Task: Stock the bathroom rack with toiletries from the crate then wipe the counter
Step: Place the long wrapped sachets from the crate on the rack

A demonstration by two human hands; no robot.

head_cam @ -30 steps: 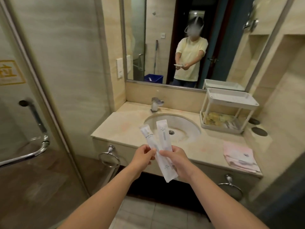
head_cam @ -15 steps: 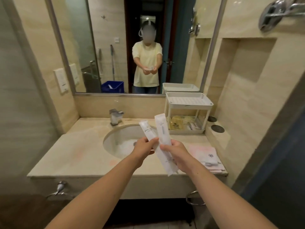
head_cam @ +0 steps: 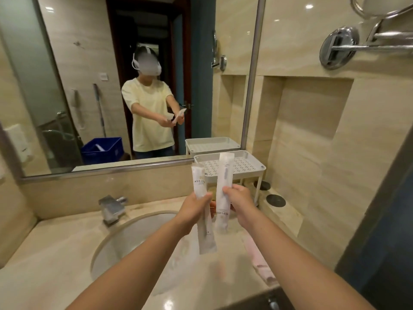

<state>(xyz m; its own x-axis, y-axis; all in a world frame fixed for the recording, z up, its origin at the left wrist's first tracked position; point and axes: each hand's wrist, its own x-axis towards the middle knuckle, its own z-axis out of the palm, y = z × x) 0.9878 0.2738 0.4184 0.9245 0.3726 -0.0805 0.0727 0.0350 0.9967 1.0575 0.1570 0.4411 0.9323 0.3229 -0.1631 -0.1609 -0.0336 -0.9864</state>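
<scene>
Sachets: two slim white paper ones, one per hand. Left hand (head_cam: 194,208) has its fingers curled round the middle of the left sachet (head_cam: 199,180). Right hand (head_cam: 239,200) is wrapped round the middle of the right sachet (head_cam: 224,173). Both sachets are roughly upright and just beside each other, the right one higher. Can't tell if they touch lower down. Grey print runs down each, with a small mark near the top of the left one; too small to read.

Rack (head_cam: 244,164): white two-tier stand, directly beyond the hands, at the back of the desk (head_cam: 55,245) against the mirror (head_cam: 89,86). Top tray has a perforated floor and a raised rim, and the right sachet's upper end overlaps it in view. Lower tier is mostly hidden behind the hands.

Edges:
- Tiled wall with a recessed niche (head_cam: 312,130) closes in right of the right hand.
- Two black discs (head_cam: 276,200) sit on a raised ledge between the rack legs and that wall.
- Desk front edge runs under both forearms.
- Oval basin (head_cam: 138,231) sits below and left of the left hand, chrome faucet (head_cam: 111,209) behind it.
- Folded pink cloth (head_cam: 257,257) lies on the desk under the right forearm.

Room: glossy beige stone desk, beige tile, chrome bracket (head_cam: 338,48) high on the right wall. Blue crate (head_cam: 101,149) shows only as a mirror reflection, on the floor behind the person.
</scene>
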